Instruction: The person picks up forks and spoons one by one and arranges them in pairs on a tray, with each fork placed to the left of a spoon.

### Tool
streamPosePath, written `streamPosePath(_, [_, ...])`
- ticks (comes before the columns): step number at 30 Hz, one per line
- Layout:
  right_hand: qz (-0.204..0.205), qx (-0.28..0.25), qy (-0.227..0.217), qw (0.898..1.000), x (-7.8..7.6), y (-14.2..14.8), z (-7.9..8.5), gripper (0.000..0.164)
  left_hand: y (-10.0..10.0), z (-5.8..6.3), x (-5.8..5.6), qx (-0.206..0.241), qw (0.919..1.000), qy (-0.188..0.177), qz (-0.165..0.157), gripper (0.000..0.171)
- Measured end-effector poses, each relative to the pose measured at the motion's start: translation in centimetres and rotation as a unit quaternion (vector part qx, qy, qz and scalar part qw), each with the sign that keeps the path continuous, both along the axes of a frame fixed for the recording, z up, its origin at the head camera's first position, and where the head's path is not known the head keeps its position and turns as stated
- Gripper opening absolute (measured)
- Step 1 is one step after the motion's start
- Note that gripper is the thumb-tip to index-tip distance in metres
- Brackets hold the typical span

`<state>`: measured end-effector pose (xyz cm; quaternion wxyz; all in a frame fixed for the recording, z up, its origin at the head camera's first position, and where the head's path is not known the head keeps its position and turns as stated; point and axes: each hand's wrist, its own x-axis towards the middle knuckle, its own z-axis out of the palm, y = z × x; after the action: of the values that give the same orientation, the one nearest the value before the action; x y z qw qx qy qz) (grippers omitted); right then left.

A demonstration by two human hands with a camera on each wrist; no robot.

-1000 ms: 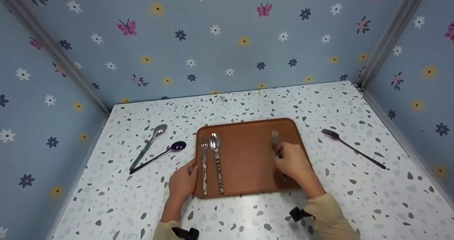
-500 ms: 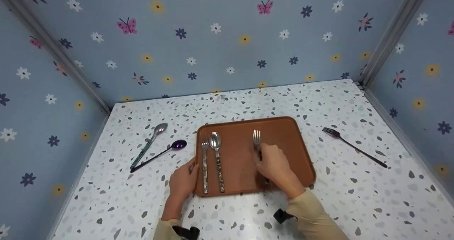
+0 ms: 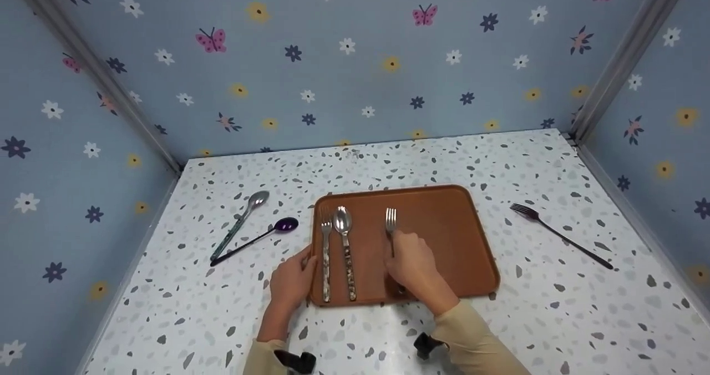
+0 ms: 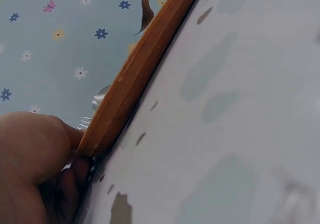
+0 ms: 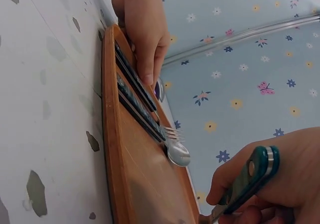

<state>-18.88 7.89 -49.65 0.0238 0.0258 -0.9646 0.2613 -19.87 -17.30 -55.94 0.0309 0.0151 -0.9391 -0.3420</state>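
Note:
My left hand [image 3: 289,280] grips the left edge of a brown tray [image 3: 449,236], thumb on the rim and the other fingers low beside it in the left wrist view. With my right hand [image 3: 413,261] I hold a fork [image 3: 391,217] over the tray's middle, tines pointing away from me; its teal handle [image 5: 252,176] shows in the right wrist view. Whether that fork touches the tray is unclear. Along the tray's left side lie another fork [image 3: 326,258] and a spoon [image 3: 348,258], side by side with speckled handles.
Left of the tray, a green-handled spoon [image 3: 236,228] and a purple-bowled spoon [image 3: 285,224] with a dark handle meet at their handle ends. A dark fork [image 3: 566,239] lies to the right. Patterned walls [image 3: 366,81] bound the speckled table [image 3: 355,341] at the back and sides.
My right hand has carried the fork leftward from the tray's right side to its middle. The left hand keeps its place at the tray's edge. The head view has shifted slightly.

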Motion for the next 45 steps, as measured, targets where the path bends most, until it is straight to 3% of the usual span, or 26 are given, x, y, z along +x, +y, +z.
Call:
streamPosePath(9, [0.017,0.022,0.067,0.997,0.3,-1.0,-0.3,0.011,0.4,0.2,-0.3,-0.009,0.9998,0.012,-0.013,0.040])
streamPosePath(21, [0.036,0.052,0.078,0.995,0.3,-2.4,-1.9,0.010,0.6,0.2,-0.4,-0.020,0.9995,0.010,-0.020,0.041])
streamPosePath(26, [0.039,0.048,0.095,0.994,0.3,-2.9,-2.7,0.008,0.6,0.1,-0.4,-0.021,0.9995,0.010,-0.021,0.041])
streamPosePath(33, [0.045,0.047,0.078,0.995,0.5,-3.4,-3.0,0.014,0.5,0.1,-0.3,-0.017,0.9997,0.004,-0.015,0.041])
streamPosePath(45, [0.062,0.033,0.101,0.992,0.7,-3.8,-3.7,0.005,-0.1,-0.1,0.1,-0.011,0.9999,0.007,-0.011,0.040])
